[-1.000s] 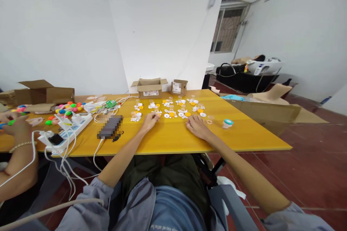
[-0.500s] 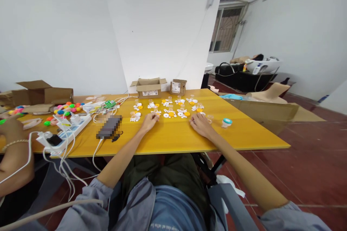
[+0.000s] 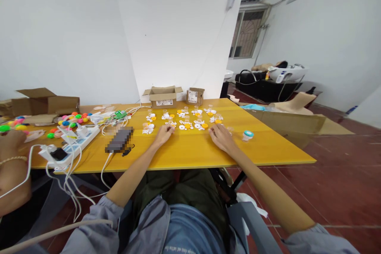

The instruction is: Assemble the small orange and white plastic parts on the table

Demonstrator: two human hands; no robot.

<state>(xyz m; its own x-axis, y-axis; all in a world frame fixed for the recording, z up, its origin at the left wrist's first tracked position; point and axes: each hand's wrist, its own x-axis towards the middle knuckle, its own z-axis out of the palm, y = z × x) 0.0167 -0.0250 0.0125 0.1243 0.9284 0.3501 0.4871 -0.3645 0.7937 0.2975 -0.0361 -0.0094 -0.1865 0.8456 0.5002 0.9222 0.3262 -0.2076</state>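
My left hand (image 3: 163,134) rests on the yellow table (image 3: 190,149) with its fingers curled in a loose pinch at the near edge of a spread of small white and yellow round parts (image 3: 187,121). What the fingers hold is too small to name. My right hand (image 3: 219,137) lies flat on the table, fingers stretched toward a white ring near a clear small cup (image 3: 229,129). A small jar with a teal lid (image 3: 247,135) stands just right of that hand.
Two open cardboard boxes (image 3: 162,96) stand at the table's far edge. A dark device (image 3: 120,139) and a white power strip with cables (image 3: 70,143) lie to the left. Colourful balls (image 3: 71,119) and another person's hand (image 3: 10,143) are at far left. Cardboard sheets (image 3: 291,121) lean at the right.
My right hand slid a little to the right, toward the clear cup. My left hand stayed put. The other person's hand at far left drew back toward the edge.
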